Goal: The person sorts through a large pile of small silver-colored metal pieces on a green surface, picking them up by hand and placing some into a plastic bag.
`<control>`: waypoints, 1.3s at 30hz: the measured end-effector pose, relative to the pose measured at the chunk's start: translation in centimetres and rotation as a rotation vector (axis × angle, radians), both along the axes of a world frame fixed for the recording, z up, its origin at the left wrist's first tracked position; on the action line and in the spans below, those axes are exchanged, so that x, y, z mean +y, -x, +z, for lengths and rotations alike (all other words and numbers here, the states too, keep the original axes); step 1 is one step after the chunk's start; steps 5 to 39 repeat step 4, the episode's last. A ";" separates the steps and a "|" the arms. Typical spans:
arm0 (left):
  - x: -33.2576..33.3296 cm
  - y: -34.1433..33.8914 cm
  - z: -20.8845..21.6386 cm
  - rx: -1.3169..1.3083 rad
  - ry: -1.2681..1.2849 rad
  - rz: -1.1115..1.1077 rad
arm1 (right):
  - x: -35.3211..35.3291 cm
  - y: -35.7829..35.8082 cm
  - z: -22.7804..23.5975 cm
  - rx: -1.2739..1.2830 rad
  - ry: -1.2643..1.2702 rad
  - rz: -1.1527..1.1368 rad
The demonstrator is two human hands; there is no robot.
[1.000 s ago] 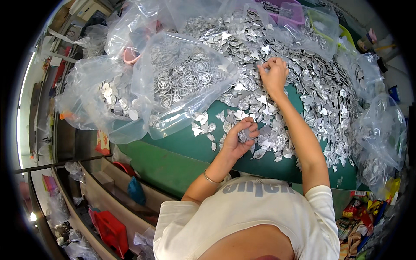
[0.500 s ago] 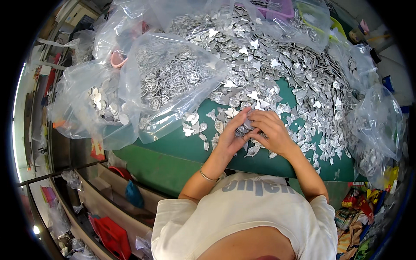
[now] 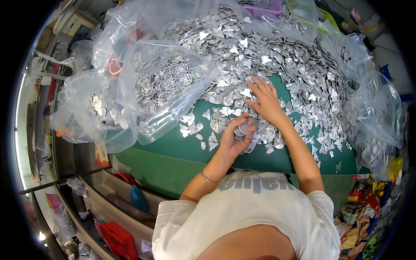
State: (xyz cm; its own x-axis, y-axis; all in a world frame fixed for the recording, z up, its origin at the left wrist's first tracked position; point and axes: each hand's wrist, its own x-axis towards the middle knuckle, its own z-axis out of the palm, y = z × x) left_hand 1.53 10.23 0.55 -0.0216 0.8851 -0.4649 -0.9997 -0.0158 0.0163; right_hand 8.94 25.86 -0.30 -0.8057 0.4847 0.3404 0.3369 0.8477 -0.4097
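Note:
My left hand [image 3: 235,138] is closed around a small stack of round grey metal discs [image 3: 243,129] just above the table's near edge. Beyond it, my right hand [image 3: 265,100] reaches over the pile with its fingers spread, the fingertips on or just over the loose pieces. The pile [image 3: 299,65] is made of many flat silvery metal pieces, some round, others pointed or leaf-like. Whether a piece lies under the right fingertips is hidden.
A clear plastic bag [image 3: 130,86] of openwork round metal pieces [image 3: 167,82] lies left of the pile. Another bag [image 3: 82,121] holds plain discs. At the right hangs a clear bag [image 3: 381,117]. Purple and lime baskets stand at the back. The green table [image 3: 195,149] ends near my body.
My right hand has left the discs and moved forward onto the pile, its fingers spreading. My left hand keeps the discs, now more exposed. The view has shifted slightly.

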 end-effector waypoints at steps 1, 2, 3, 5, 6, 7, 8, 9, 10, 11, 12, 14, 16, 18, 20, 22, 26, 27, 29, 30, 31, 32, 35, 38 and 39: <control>0.0 0.0 0.2 0.013 0.025 0.001 | -0.3 -0.1 -0.2 -0.022 0.029 -0.004; 0.0 0.0 0.4 0.038 0.034 0.002 | -1.0 -0.3 -0.2 -0.043 0.057 -0.008; -0.2 -0.1 0.5 0.056 0.040 0.003 | -1.5 -0.7 -0.1 -0.072 0.084 -0.012; -0.3 -0.1 0.7 0.074 0.047 0.004 | -1.5 -1.1 -0.3 -0.124 0.142 -0.003; -0.3 -0.1 0.7 0.074 0.047 0.004 | -1.5 -1.1 -0.3 -0.124 0.142 -0.003; -0.3 -0.1 0.7 0.074 0.047 0.004 | -1.5 -1.1 -0.3 -0.124 0.142 -0.003; -0.3 -0.1 0.7 0.074 0.047 0.004 | -1.5 -1.1 -0.3 -0.124 0.142 -0.003; -0.3 -0.1 0.7 0.074 0.047 0.004 | -1.5 -1.1 -0.3 -0.124 0.142 -0.003; -0.3 -0.1 0.7 0.074 0.047 0.004 | -1.5 -1.1 -0.3 -0.124 0.142 -0.003; -0.3 -0.1 0.7 0.074 0.047 0.004 | -1.5 -1.1 -0.3 -0.124 0.142 -0.003; -0.3 -0.1 0.7 0.074 0.047 0.004 | -1.5 -1.1 -0.3 -0.124 0.142 -0.003; -0.3 -0.1 0.7 0.074 0.047 0.004 | -1.5 -1.1 -0.3 -0.124 0.142 -0.003; -0.3 -0.1 0.7 0.074 0.047 0.004 | -1.5 -1.1 -0.3 -0.124 0.142 -0.003; -0.3 -0.1 0.7 0.074 0.047 0.004 | -1.5 -1.1 -0.3 -0.124 0.142 -0.003; -0.3 -0.1 0.7 0.074 0.047 0.004 | -1.5 -1.1 -0.3 -0.124 0.142 -0.003; -0.3 -0.1 0.7 0.074 0.047 0.004 | -1.5 -1.1 -0.3 -0.124 0.142 -0.003; -0.3 -0.1 0.7 0.074 0.047 0.004 | -1.5 -1.1 -0.3 -0.124 0.142 -0.003; -0.3 -0.1 0.7 0.074 0.047 0.004 | -1.5 -1.1 -0.3 -0.124 0.142 -0.003; -0.3 -0.1 0.7 0.074 0.047 0.004 | -1.5 -1.1 -0.3 -0.124 0.142 -0.003; -0.3 -0.1 0.7 0.074 0.047 0.004 | -1.5 -1.1 -0.3 -0.124 0.142 -0.003; -0.3 -0.1 0.7 0.074 0.047 0.004 | -1.5 -1.1 -0.3 -0.124 0.142 -0.003; -0.3 -0.1 0.7 0.074 0.047 0.004 | -1.5 -1.1 -0.3 -0.124 0.142 -0.003; -0.3 -0.1 0.7 0.074 0.047 0.004 | -1.5 -1.1 -0.3 -0.124 0.142 -0.003; -0.3 -0.1 0.7 0.074 0.047 0.004 | -1.5 -1.1 -0.3 -0.124 0.142 -0.003; -0.3 -0.1 0.7 0.074 0.047 0.004 | -1.5 -1.1 -0.3 -0.124 0.142 -0.003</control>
